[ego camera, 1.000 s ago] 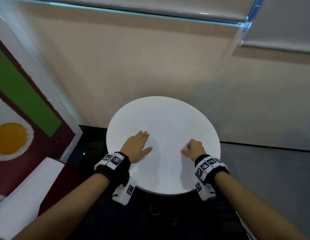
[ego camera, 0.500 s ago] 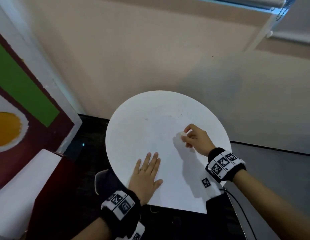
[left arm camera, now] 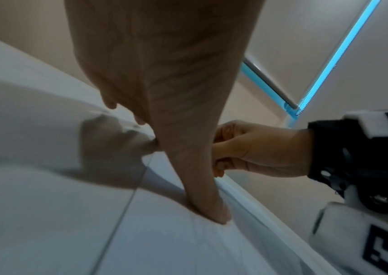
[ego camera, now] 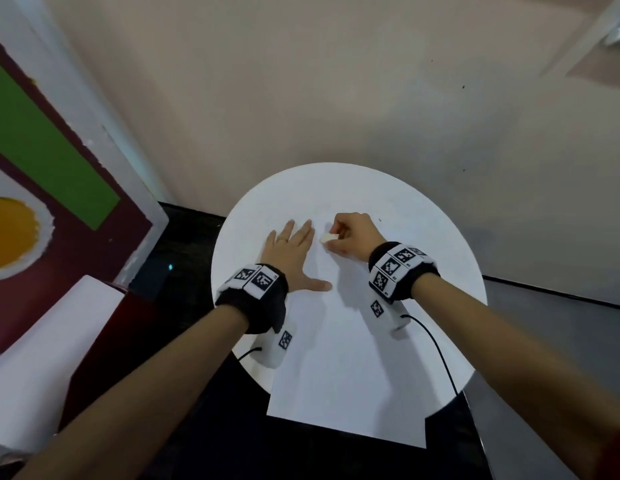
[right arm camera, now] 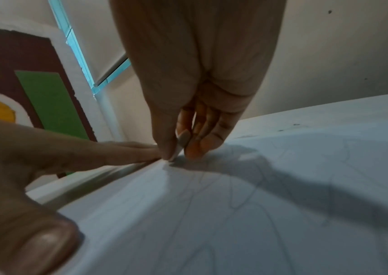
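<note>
**Eraser pinched at the far end of the sheet**

The right hand (ego camera: 353, 239) had thumb and fingers curled round a small white eraser (ego camera: 326, 238), pinching it with its tip down on the sheet of paper (ego camera: 350, 375), near the sheet's far end. Most of the eraser was buried in the grip (the right wrist view showed only a pale sliver between thumb and fingertip). The left hand (ego camera: 294, 251) lay flat on the paper just beside it, fingers straight and slightly apart, thumb splayed out to the side. The sheet's near edge overhung the round white table (ego camera: 440, 254). Faint lines on the paper were too dim to read. A painted board (ego camera: 59, 161) at the left was cut off by the frame.
</note>
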A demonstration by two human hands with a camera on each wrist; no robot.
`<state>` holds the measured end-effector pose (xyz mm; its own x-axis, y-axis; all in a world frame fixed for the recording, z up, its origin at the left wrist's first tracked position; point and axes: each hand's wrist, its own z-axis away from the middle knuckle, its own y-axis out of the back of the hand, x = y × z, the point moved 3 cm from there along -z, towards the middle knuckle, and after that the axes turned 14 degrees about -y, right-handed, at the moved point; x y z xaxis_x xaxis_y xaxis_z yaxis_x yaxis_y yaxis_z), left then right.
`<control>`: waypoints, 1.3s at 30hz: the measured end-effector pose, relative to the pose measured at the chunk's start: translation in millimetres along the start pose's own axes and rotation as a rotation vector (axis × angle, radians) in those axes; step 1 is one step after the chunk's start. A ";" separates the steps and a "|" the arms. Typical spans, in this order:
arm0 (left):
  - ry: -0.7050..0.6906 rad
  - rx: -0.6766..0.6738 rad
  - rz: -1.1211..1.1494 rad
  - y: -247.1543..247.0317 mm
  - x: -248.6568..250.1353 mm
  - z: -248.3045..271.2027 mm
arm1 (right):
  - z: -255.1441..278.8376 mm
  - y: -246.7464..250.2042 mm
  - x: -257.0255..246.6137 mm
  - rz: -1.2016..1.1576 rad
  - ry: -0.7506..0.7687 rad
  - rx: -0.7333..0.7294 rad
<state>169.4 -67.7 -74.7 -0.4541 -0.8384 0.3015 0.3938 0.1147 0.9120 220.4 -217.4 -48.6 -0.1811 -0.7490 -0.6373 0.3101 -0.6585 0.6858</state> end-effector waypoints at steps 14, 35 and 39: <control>-0.048 0.041 -0.113 -9.4 -9.2 -4.0 | -4.9 -12.2 2.5 0.017 0.069 0.016; -0.059 0.050 -0.138 -7.3 -7.7 -5.1 | -0.4 -20.7 0.2 -0.036 0.076 -0.064; -0.050 0.042 -0.126 -7.9 -8.0 -5.9 | -20.7 -9.5 -5.6 -0.036 0.000 0.124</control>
<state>174.6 -65.0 -85.9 -0.5375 -0.8200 0.1965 0.2983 0.0330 0.9539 237.8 -205.4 -58.8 -0.1899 -0.7247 -0.6624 0.1857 -0.6890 0.7005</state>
